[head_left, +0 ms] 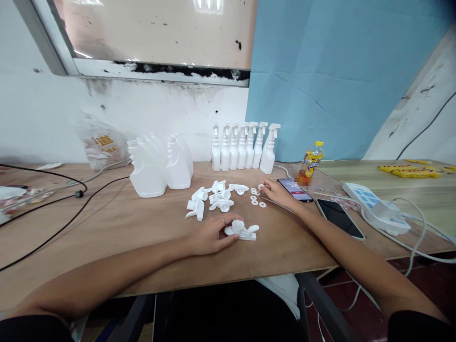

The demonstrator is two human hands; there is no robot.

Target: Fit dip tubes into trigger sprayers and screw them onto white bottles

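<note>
My left hand [213, 235] is closed round one end of a white trigger spray head [247, 232], which lies on the table with its round cap opening upward. Farther right, my right hand [277, 194] pinches a small white ring washer [261, 187] between its fingertips. Just below those fingertips, several loose washers [262, 204] lie flat on the wood. Behind my left hand is a loose group of several more spray heads [221, 205], turned various ways.
White spray bottles [233, 159] line the wall, some topped with spray heads. Larger open-necked bottles [147, 178] stand left of them, beside a plastic bag [103, 147]. On the right are a drink bottle [309, 166], two phones [338, 218], a power strip [370, 202] and cables.
</note>
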